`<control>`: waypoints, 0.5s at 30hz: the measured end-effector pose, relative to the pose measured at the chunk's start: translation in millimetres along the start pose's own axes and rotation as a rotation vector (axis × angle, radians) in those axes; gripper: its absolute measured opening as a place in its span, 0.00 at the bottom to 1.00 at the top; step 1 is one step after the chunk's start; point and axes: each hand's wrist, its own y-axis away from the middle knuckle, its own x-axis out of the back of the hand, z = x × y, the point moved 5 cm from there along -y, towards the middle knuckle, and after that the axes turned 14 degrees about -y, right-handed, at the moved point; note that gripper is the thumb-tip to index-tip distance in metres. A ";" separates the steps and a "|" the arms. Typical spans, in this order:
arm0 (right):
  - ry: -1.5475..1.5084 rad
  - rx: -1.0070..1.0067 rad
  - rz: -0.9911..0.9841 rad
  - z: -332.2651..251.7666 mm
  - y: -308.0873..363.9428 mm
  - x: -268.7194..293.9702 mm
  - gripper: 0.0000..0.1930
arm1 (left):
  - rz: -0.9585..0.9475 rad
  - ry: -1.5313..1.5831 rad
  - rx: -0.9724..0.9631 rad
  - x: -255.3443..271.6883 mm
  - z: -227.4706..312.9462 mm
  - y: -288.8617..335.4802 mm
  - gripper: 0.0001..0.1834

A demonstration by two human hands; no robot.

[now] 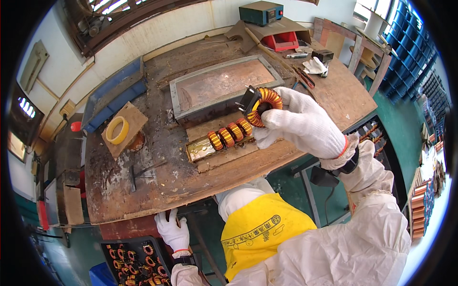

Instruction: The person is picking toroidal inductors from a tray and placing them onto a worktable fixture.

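My right hand (pixel 305 119), in a white knit glove, pinches a toroidal coil (pixel 268 101) above the bench. Orange-copper wire is wound round its ring, and a black base (pixel 250 100) sits on its left side, tilted. Just below and left of it, several similar coils (pixel 230 133) stand in a row on a shallow tray (pixel 202 150) with a shiny yellowish surface. My left hand (pixel 172 233), gloved too, is low beside the bench's front edge, near a black bin (pixel 107 247) of loose coils (pixel 136 264). Its fingers look extended and apart; their tips are partly shaded.
A metal-framed box (pixel 224 83) stands behind the coil row. At the left are a blue bin (pixel 117 95) and a yellow tape roll (pixel 117 130) on cardboard. Pliers (pixel 305 78), a red bin (pixel 279 41) and a teal device (pixel 261 13) lie farther back.
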 end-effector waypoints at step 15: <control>0.483 0.197 0.011 -5.9 10.5 -12.7 0.22 | 0.035 -0.013 -0.009 -0.9 -0.5 2.0 0.25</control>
